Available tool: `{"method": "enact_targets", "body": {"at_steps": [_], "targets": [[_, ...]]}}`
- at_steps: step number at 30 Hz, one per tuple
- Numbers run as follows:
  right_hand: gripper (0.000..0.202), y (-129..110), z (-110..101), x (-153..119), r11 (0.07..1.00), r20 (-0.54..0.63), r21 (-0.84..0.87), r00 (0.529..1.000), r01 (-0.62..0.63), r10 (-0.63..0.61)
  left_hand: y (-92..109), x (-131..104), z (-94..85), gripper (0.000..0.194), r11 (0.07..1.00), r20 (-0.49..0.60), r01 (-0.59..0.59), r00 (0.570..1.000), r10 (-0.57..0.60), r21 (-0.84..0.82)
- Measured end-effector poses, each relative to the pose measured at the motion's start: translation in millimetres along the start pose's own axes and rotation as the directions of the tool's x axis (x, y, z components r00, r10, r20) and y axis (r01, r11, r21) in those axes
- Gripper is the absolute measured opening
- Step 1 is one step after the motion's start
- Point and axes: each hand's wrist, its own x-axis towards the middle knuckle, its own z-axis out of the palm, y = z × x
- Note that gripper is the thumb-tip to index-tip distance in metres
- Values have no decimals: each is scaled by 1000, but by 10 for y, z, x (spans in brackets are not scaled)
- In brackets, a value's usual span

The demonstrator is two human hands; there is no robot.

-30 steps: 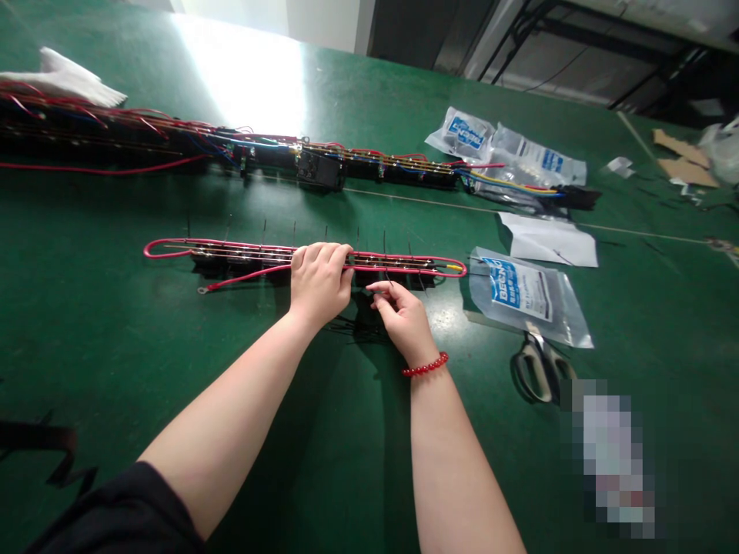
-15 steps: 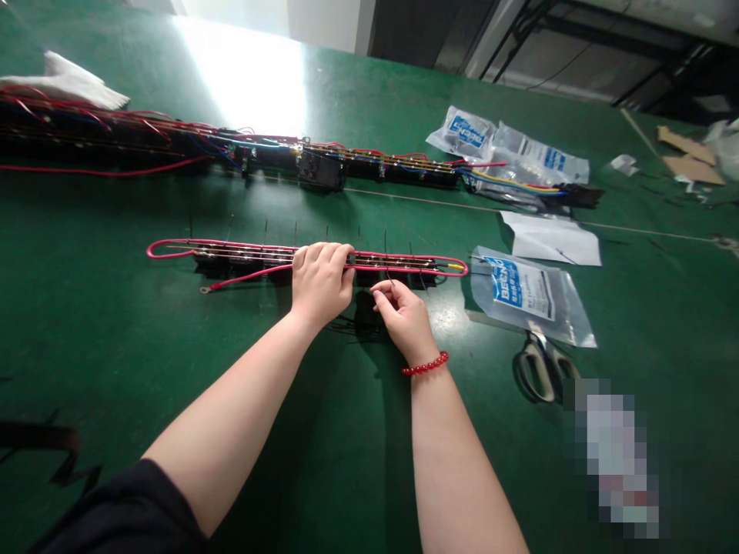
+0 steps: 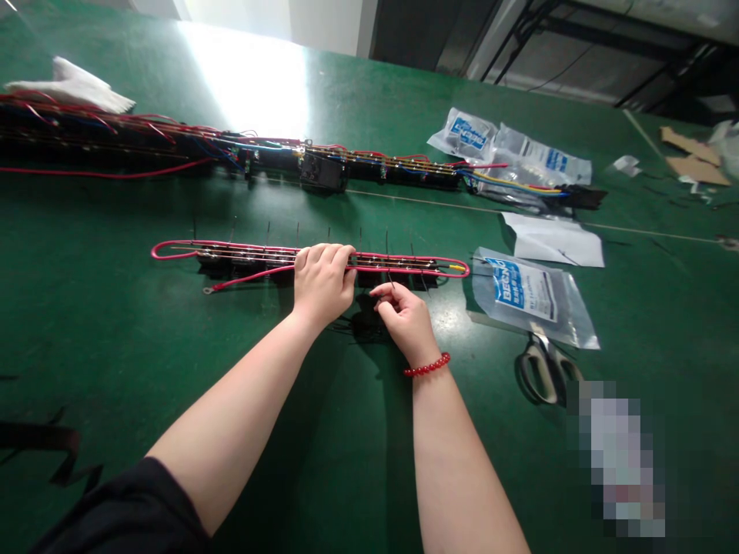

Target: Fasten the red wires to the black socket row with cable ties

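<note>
Left grip (image 3: 323,285) closed over the middle of a dark, red-cabled strip (image 3: 254,256); right grip (image 3: 404,312) pinched just beside its near edge.
The strip lies crosswise on the green desk (image 3: 259,462), directly under the left grip, whose fingers wrap it from above; the right grip's thumb and forefinger meet, though whether they clasp a thin tie cannot be told. Red cable (image 3: 254,275) runs along the strip, looping past both ends, and slim black ties (image 3: 386,240) stand up along its far edge. Beyond the strip's right end lies a blue-labelled bag (image 3: 525,288), scissors (image 3: 543,373) beside it; farther back stretches a longer wired assembly (image 3: 404,169).
</note>
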Motion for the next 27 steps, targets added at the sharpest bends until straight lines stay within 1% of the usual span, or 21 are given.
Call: {"method": "enact_targets", "body": {"at_steps": [7,18,27], "targets": [[15,-47,3,-13,1000,-7,-14,1000,11,-11,-1,2,-2,28,1000,0,-2,1000,2,7],[19,-30,-3,-2,1000,-3,-11,1000,17,-17,-9,0,19,28,1000,-16,-9,1000,10,9],[17,-67,3,-15,1000,-11,-14,1000,2,-2,-9,-2,12,29,1000,-16,-11,1000,11,6]]}}
